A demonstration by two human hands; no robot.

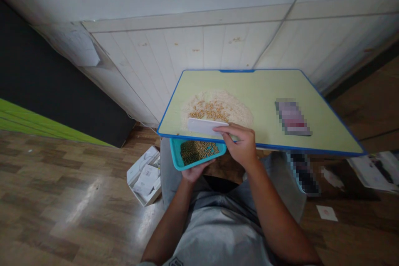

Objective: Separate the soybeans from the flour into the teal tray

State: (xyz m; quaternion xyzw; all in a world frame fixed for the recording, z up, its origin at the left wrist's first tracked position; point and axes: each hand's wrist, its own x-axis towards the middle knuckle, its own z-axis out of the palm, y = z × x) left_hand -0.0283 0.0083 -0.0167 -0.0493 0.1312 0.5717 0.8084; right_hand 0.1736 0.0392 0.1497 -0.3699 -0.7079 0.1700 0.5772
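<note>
My left hand [197, 170] is under a turquoise plastic tray [176, 158], supporting it just below the table's front edge. Dark green beans [189, 152] and yellow soybeans [208, 149] lie in the tray, mostly on separate sides. Between the thumb and fingers of my right hand [241, 141] is a flat white scraper [202, 126], its long side down on the tabletop near the front edge. Just beyond the scraper, soybeans [215, 111] are scattered among a spread of white rice grains [240, 110].
The pale green folding table [268, 83] has a blue rim and stands against a white panelled wall [187, 50]. A pixelated flat item [293, 117] lies on its right side. An open white box [145, 178] with papers sits on the wooden floor [77, 174] at left.
</note>
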